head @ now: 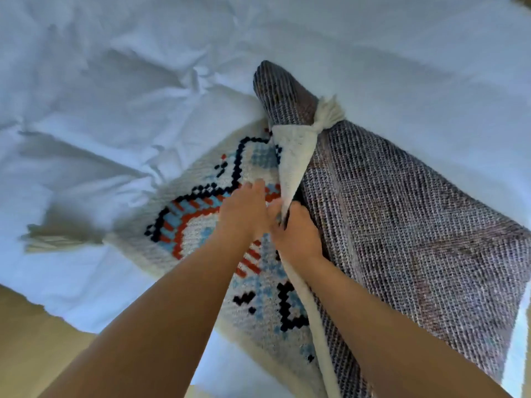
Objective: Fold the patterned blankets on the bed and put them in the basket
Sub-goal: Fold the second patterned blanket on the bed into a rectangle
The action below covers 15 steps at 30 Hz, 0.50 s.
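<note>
A patterned blanket point(201, 214) lies on the bed, cream with navy, red and light-blue woven shapes and a tassel point(57, 237) at its left corner. Its right half is turned over, showing the grey-purple woven underside point(402, 225), and a second tassel point(330, 113) sits at the folded corner. My right hand point(296, 234) is shut on the cream edge of the turned-over part. Beside it, my left hand point(244, 214) rests fingers-down on the patterned face, touching the same edge. No basket is in view.
The bed's white crumpled sheet point(143, 96) spreads across the whole view behind and around the blanket. The bed's near edge runs along the lower left, with beige floor point(34, 340) beyond it.
</note>
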Each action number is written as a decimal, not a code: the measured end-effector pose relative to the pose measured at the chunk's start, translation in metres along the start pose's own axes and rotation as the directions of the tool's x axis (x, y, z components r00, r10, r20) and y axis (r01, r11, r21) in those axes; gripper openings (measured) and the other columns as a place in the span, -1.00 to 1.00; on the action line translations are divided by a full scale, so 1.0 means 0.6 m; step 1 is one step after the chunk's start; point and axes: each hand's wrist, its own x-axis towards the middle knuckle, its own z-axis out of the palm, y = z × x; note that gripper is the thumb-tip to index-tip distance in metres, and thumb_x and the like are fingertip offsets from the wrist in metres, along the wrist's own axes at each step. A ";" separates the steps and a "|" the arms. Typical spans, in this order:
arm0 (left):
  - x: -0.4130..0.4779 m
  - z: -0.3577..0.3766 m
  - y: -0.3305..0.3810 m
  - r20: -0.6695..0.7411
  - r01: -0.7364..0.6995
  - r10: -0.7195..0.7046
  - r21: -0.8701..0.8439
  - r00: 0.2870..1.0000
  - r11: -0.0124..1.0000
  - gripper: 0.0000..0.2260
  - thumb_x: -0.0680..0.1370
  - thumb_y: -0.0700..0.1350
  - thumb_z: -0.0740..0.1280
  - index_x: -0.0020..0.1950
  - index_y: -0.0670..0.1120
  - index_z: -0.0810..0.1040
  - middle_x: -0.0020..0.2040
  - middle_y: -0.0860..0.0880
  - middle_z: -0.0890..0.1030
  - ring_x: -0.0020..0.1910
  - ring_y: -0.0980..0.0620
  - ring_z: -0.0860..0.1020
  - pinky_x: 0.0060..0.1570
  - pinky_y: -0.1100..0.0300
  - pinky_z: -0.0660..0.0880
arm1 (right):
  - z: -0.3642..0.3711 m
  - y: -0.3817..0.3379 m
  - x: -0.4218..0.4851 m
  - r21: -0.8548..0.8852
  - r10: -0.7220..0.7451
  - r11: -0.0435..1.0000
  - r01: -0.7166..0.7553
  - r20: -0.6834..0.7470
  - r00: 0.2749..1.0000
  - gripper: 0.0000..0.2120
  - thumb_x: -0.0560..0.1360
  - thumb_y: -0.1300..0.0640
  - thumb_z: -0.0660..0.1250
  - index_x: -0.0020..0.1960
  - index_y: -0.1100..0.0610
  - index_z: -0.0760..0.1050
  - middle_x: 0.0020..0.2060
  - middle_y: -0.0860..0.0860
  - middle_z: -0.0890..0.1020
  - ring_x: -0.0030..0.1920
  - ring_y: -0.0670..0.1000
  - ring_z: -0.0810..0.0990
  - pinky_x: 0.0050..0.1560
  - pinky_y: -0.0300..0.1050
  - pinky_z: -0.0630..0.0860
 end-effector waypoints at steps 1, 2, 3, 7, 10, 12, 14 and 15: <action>0.027 -0.004 0.007 -0.026 -0.012 0.012 -0.023 1.000 1.000 -0.45 0.53 0.23 0.15 0.36 -0.11 0.26 0.25 -0.13 0.45 0.17 -0.14 0.47 -0.03 -0.01 0.44 | -0.001 -0.003 0.015 0.022 0.003 1.000 -0.003 0.019 1.000 -0.65 0.53 -0.03 0.24 0.14 0.23 0.37 0.02 0.17 0.53 -0.06 0.19 0.57 -0.11 0.07 0.54; 0.049 -0.006 0.015 -0.040 -0.017 0.015 -0.038 0.999 0.999 -0.41 0.51 0.26 0.18 0.37 -0.12 0.24 0.26 -0.14 0.44 0.19 -0.16 0.46 -0.01 -0.03 0.44 | -0.001 -0.005 0.028 0.005 0.000 1.000 0.000 0.045 0.999 -0.68 0.54 0.01 0.23 0.14 0.23 0.39 0.01 0.18 0.55 -0.09 0.19 0.59 -0.15 0.06 0.55; 0.067 -0.006 0.024 -0.046 -0.023 0.021 -0.044 0.999 0.999 -0.36 0.48 0.27 0.21 0.39 -0.12 0.22 0.27 -0.15 0.42 0.20 -0.17 0.44 0.02 -0.04 0.44 | 0.002 -0.007 0.036 -0.057 -0.012 0.998 0.016 0.075 0.997 -0.72 0.55 0.04 0.20 0.13 0.24 0.41 -0.01 0.17 0.57 -0.12 0.17 0.59 -0.22 0.00 0.53; 0.119 -0.001 0.052 -0.031 -0.076 0.077 0.030 0.997 0.997 -0.30 0.47 0.18 0.27 0.46 -0.08 0.06 0.32 -0.17 0.34 0.22 -0.20 0.41 0.01 -0.06 0.44 | 0.019 -0.015 0.033 -0.307 -0.142 0.940 0.149 0.045 0.989 -0.77 0.56 0.08 0.20 0.02 0.26 0.48 -0.15 0.16 0.60 -0.29 0.09 0.59 -0.43 -0.25 0.31; 0.137 -0.005 0.038 -0.114 -0.068 0.063 -0.042 0.991 0.997 -0.45 0.52 -0.03 0.20 0.45 -0.09 0.08 0.19 -0.16 0.44 0.02 -0.18 0.50 -0.25 0.04 0.39 | 0.023 -0.017 0.019 -0.252 -0.263 0.931 0.263 0.032 0.964 -0.86 0.48 0.18 0.30 -0.15 0.26 0.46 -0.31 0.16 0.57 -0.41 0.11 0.56 -0.43 -0.24 0.31; 0.129 -0.009 0.005 -0.160 -0.067 0.048 -0.113 0.986 0.991 -0.53 0.53 -0.10 0.16 0.43 -0.12 0.14 -0.05 -0.11 0.49 -0.20 -0.14 0.52 -0.40 0.15 0.28 | 0.029 -0.021 0.009 -0.227 -0.273 0.927 0.298 0.134 0.953 -0.84 0.51 0.14 0.23 -0.14 0.25 0.44 -0.25 0.16 0.56 -0.34 0.12 0.56 -0.38 -0.16 0.37; 0.105 -0.016 -0.038 -0.157 -0.041 0.014 -0.165 0.987 0.985 -0.57 0.54 -0.13 0.15 0.40 -0.12 0.18 -0.24 -0.04 0.43 -0.39 -0.06 0.44 -0.51 0.18 0.20 | 0.038 -0.034 -0.005 -0.238 -0.259 0.924 0.300 0.189 0.947 -0.81 0.52 0.10 0.19 -0.11 0.24 0.44 -0.18 0.15 0.58 -0.27 0.14 0.58 -0.28 -0.08 0.47; 0.089 -0.021 -0.061 -0.142 -0.024 -0.002 -0.185 0.990 0.982 -0.57 0.54 -0.13 0.16 0.40 -0.11 0.19 -0.27 -0.03 0.42 -0.42 -0.03 0.41 -0.52 0.18 0.21 | 0.046 -0.044 -0.014 -0.239 -0.259 0.921 0.306 0.208 0.943 -0.81 0.51 0.10 0.19 -0.13 0.22 0.43 -0.17 0.16 0.59 -0.24 0.16 0.58 -0.24 -0.04 0.50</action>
